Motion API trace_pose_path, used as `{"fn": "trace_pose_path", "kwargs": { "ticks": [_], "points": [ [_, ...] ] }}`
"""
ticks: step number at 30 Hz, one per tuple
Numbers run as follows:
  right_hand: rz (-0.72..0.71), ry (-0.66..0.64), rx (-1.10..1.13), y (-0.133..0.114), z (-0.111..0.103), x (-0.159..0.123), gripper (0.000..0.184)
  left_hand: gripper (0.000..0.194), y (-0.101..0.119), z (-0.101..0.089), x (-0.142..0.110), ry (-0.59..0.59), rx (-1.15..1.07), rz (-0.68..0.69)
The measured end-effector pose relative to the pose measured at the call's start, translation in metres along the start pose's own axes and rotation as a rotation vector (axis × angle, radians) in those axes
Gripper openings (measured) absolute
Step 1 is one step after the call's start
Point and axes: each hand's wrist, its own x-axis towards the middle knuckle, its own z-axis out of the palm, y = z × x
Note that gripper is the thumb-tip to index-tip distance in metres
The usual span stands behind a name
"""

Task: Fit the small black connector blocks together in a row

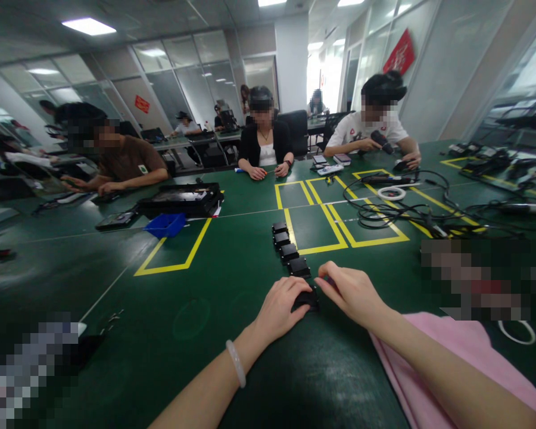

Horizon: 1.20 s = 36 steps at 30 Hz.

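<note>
Just below the centre of the frame, it's all about the block point(311, 300), lying dark on the green worktop point(236, 256)! The left hand point(286, 304) has it, fingers arched over the top, thumb along the near edge, a grip pinching it against the surface. In from the right comes the right hand point(351, 292), thumb and forefinger drawn nearly together beside the block; whether that grip holds anything tiny, I cannot tell. Running up and away towards the centre, four more blocks point(289, 252) sit in a close line. How will it handle? Light and stiff, I'd judge, smooth enough to skid if pushed from one side, with small bright bits at the corners that may be delicate. The hold to take is thumb and fingers across opposite edges, clear of those corners, pressing only gently.
</note>
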Motion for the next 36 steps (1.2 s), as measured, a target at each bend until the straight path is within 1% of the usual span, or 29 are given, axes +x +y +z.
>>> {"fn": "trace_pose_path", "kwargs": {
  "ticks": [5,8,11,15,18,21,24,30,34,36],
  "points": [
    [0.016,0.018,0.017,-0.0002,0.0008,0.0013,0.007,0.034,0.0006,-0.0005,-0.0001,0.005,-0.002,-0.002],
    [0.012,0.002,0.032,-0.0004,-0.0001,0.0017,0.007,0.035,-0.0001,0.0001,-0.0002,0.003,-0.001,-0.002],
    [0.004,-0.012,0.047,0.0002,-0.0002,0.001,0.011,0.035,-0.0009,0.0008,-0.0002,0.004,0.001,-0.001],
    [0.014,0.018,0.063,0.0005,0.0014,-0.0001,0.008,0.032,-0.001,0.0007,-0.0004,0.004,-0.004,0.005],
    [0.02,0.032,0.052,-0.0004,0.0012,-0.0001,0.009,0.031,-0.0006,0.0002,-0.0005,0.006,0.002,0.01],
    [0.007,0.006,0.055,-0.0006,0.0002,0.0003,0.008,0.032,-0.0005,0.0002,-0.0004,0.006,0.008,0.009],
    [0.004,-0.013,0.057,0.0007,0.001,0.0008,0.012,0.032,-0.0008,0.0008,-0.0001,0.005,0.004,0.002],
    [0.027,0.034,0.063,0.0014,0.0029,0.0004,0.008,0.03,-0.0009,0.0006,-0.0005,0.009,-0.019,0.012],
    [0.028,0.007,0.064,0.0006,0.0007,0.0,0.006,0.031,-0.0007,0.0,-0.0007,0.008,-0.023,0.008],
    [0.02,-0.006,0.061,0.001,0.0006,-0.0002,0.009,0.031,-0.0006,-0.0001,-0.0007,0.006,-0.023,0.005]
  ]
}}
